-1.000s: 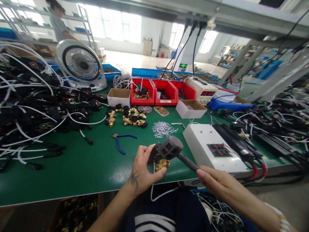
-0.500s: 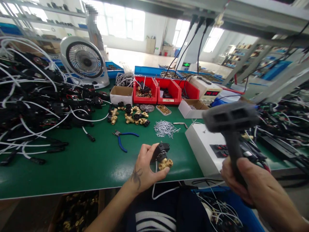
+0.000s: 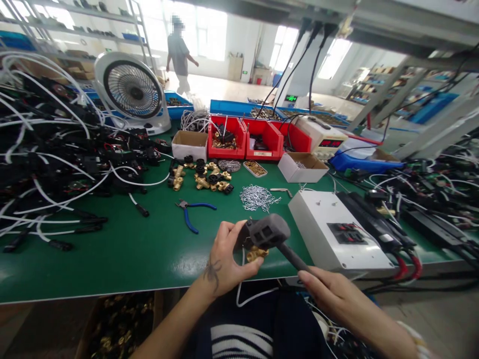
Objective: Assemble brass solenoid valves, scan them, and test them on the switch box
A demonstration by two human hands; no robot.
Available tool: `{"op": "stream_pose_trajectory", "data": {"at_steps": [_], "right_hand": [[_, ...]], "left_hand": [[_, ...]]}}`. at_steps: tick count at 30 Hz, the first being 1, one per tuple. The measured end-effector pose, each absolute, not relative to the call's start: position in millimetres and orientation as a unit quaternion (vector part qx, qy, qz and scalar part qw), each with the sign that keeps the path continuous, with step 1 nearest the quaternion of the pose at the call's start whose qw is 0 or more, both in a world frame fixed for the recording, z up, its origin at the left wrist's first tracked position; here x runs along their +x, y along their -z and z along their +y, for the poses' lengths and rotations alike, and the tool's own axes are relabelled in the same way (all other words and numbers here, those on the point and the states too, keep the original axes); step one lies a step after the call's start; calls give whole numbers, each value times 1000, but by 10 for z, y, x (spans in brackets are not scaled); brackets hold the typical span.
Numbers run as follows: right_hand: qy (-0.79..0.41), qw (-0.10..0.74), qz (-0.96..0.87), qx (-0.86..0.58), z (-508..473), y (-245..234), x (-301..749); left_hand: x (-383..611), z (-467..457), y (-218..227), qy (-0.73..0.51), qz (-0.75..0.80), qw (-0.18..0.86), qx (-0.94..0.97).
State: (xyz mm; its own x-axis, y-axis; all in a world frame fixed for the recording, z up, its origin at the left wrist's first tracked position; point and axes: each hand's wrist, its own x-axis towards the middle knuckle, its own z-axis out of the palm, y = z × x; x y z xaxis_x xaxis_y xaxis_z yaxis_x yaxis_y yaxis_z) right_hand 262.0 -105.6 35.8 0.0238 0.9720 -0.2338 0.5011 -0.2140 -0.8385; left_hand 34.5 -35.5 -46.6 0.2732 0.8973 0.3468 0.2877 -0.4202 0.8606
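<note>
My left hand is closed around a brass valve with a black housing, holding it just above the near edge of the green table. A white cable hangs from the valve. In my right hand is the handle of a dark grey mallet. The mallet's head is over the black housing and hides most of it; I cannot tell whether they touch. Beyond my hands lie a heap of wire clips and blue-handled pliers.
Brass fittings lie behind the pliers, before red bins. To the right stands a white switch box. Cabled black parts crowd the left beside a fan. A person is in the background.
My right hand has brought the mallet left and down from the right side onto or close over the valve's black housing. My left hand stays in place. The background person has moved right.
</note>
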Motion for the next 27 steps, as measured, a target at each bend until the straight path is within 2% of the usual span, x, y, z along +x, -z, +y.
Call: {"op": "stream_pose_trajectory", "data": {"at_steps": [3,10,16,27], "right_hand": [[-397,228,-617,-640,-996,-425,2543],[-283,303,-706,-574,-560,-477,2261],[-209,238,-759,-568,-424,-348,2081],[-198,247,-809,-495,-452,-342,2065]], "left_hand": [[357,-353,452,-442,411,347,718],[377,-356,496,-438,392,313,746],[395,-344,516,-442,384,260,768],[338,-355,476,-406,374,278,786]]}}
